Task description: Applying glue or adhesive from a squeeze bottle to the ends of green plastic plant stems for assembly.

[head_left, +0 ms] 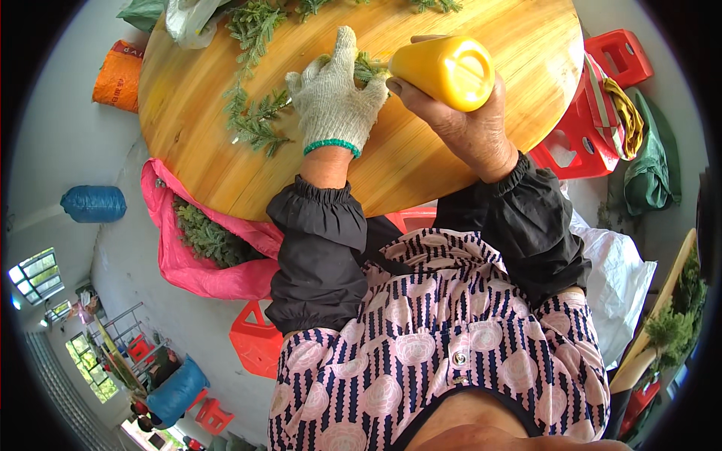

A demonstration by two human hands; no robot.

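Observation:
My left hand (336,98), in a white knitted glove with a green cuff, lies over the wooden table with its fingers stretched and spread. Under and beside it is a small green conifer sprig (367,69), partly hidden by the glove. My bare right hand (481,124) is wrapped round a yellow bottle (444,68). The bottle is tilted, its base toward me and its narrower end pointing left, close to the gloved thumb. A green conifer garland (252,113) curves across the table left of the glove.
The round wooden table (421,173) stands before me, with a whitish plastic bag (192,22) at its far left. A pink sack (162,240) of greenery rests by the left edge. Red stools (575,143) holding bags stand at right; a white sack (617,270) lies beside me.

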